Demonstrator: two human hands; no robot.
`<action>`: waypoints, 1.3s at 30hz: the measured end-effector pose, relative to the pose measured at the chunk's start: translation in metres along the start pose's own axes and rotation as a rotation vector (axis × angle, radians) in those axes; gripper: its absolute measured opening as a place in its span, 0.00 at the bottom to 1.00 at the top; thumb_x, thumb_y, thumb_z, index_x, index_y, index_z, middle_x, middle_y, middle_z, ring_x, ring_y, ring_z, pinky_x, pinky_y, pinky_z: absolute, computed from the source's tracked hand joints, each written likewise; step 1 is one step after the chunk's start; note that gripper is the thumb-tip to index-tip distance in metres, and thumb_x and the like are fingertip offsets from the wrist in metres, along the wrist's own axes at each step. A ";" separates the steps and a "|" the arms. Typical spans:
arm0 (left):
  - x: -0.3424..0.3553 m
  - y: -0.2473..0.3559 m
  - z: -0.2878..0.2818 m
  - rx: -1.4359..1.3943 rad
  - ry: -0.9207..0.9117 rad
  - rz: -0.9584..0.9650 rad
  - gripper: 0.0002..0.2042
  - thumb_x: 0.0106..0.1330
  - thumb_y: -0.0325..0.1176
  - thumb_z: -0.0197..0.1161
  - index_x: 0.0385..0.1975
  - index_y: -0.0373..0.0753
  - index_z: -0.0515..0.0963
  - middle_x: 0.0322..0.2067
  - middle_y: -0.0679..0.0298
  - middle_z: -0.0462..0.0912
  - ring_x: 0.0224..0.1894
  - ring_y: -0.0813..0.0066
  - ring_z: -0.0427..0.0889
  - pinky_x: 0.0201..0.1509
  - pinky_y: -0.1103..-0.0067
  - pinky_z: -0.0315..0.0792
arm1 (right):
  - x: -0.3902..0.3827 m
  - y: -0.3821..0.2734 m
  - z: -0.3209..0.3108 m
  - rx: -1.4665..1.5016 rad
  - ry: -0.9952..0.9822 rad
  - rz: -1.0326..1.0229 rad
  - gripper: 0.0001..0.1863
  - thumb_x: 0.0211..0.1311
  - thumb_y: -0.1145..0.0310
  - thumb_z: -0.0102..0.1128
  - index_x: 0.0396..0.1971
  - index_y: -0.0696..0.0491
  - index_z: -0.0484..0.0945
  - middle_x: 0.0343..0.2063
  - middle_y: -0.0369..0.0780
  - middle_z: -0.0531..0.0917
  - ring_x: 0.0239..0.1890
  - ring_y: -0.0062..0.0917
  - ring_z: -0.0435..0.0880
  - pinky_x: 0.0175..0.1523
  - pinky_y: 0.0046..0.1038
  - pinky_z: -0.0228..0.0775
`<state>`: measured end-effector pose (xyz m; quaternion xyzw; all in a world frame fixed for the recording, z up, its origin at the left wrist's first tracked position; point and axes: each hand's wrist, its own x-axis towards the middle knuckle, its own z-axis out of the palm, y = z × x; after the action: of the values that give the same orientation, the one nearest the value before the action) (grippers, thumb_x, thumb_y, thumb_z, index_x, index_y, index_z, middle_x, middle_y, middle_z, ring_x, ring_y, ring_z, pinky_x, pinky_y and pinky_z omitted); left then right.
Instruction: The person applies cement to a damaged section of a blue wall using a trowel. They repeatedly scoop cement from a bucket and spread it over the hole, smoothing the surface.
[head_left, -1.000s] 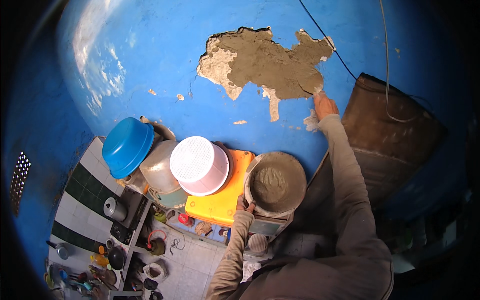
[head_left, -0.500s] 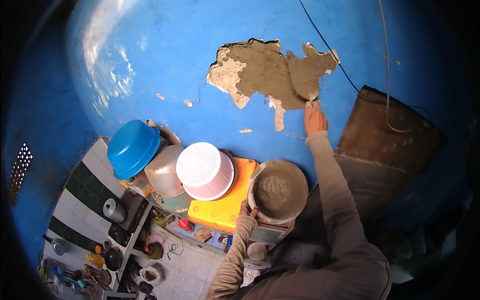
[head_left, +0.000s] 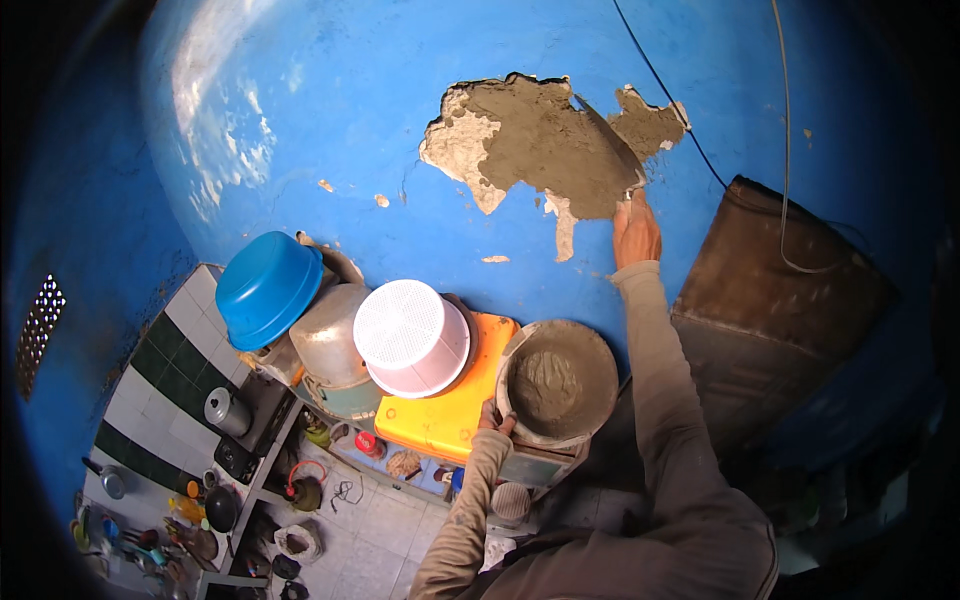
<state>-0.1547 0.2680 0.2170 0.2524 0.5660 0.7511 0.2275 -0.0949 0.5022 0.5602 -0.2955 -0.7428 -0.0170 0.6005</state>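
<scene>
The right hand (head_left: 635,232) grips a trowel (head_left: 606,142) that slants up and left across the grey patch (head_left: 545,140), while the left hand (head_left: 493,418), far below the patch, grips the pan (head_left: 557,382) rim.

Light is moderate and uneven. A pale glare patch sits on the glossy blue wall (head_left: 300,110) at upper left, as if lit from that side. Strong fisheye bending throughout; the corners fall to black vignette. Right side dim, with the brown panel (head_left: 780,290) in shade. Centre is sharp, while small floor items at lower left blur.
</scene>
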 end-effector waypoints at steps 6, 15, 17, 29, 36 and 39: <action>-0.007 0.020 -0.002 0.092 -0.011 -0.113 0.17 0.56 0.23 0.60 0.46 0.36 0.66 0.32 0.63 0.75 0.32 0.76 0.72 0.36 0.81 0.68 | -0.003 -0.003 -0.006 0.005 -0.068 0.036 0.22 0.60 0.69 0.50 0.53 0.63 0.63 0.44 0.55 0.74 0.46 0.48 0.73 0.49 0.39 0.67; -0.008 0.022 0.000 0.038 -0.044 -0.042 0.16 0.59 0.23 0.58 0.47 0.34 0.65 0.40 0.60 0.75 0.41 0.73 0.74 0.45 0.79 0.67 | -0.004 0.004 -0.007 0.243 -0.127 0.172 0.20 0.62 0.61 0.46 0.47 0.61 0.71 0.33 0.52 0.78 0.38 0.45 0.78 0.42 0.37 0.69; -0.002 0.021 -0.001 0.018 -0.046 -0.016 0.16 0.59 0.24 0.57 0.47 0.34 0.65 0.40 0.60 0.76 0.41 0.73 0.74 0.45 0.79 0.68 | 0.003 -0.003 -0.010 0.374 -0.335 0.350 0.20 0.62 0.60 0.46 0.44 0.60 0.72 0.27 0.49 0.78 0.33 0.39 0.78 0.38 0.33 0.69; -0.003 0.016 0.003 -0.090 -0.081 -0.032 0.22 0.59 0.24 0.58 0.53 0.33 0.61 0.44 0.60 0.75 0.44 0.72 0.74 0.48 0.79 0.68 | -0.112 0.062 -0.110 -0.172 -0.910 -0.503 0.11 0.57 0.64 0.50 0.37 0.52 0.76 0.25 0.38 0.74 0.28 0.28 0.75 0.30 0.31 0.64; -0.011 -0.004 0.010 -0.041 -0.054 0.035 0.18 0.56 0.23 0.59 0.47 0.35 0.64 0.38 0.62 0.75 0.39 0.77 0.73 0.44 0.82 0.67 | -0.220 0.082 -0.093 -0.540 -0.976 -0.652 0.16 0.51 0.67 0.51 0.42 0.49 0.76 0.32 0.36 0.71 0.39 0.29 0.71 0.39 0.34 0.61; -0.019 0.001 0.010 0.051 -0.044 0.043 0.18 0.55 0.23 0.59 0.46 0.36 0.65 0.35 0.64 0.74 0.37 0.78 0.72 0.43 0.82 0.67 | -0.248 0.064 -0.096 -0.508 -1.012 -0.593 0.17 0.49 0.68 0.53 0.42 0.49 0.77 0.33 0.36 0.70 0.41 0.30 0.70 0.40 0.36 0.61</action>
<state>-0.1334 0.2632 0.2181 0.2867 0.5741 0.7355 0.2172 0.0454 0.4147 0.3418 -0.1820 -0.9576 -0.2163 0.0564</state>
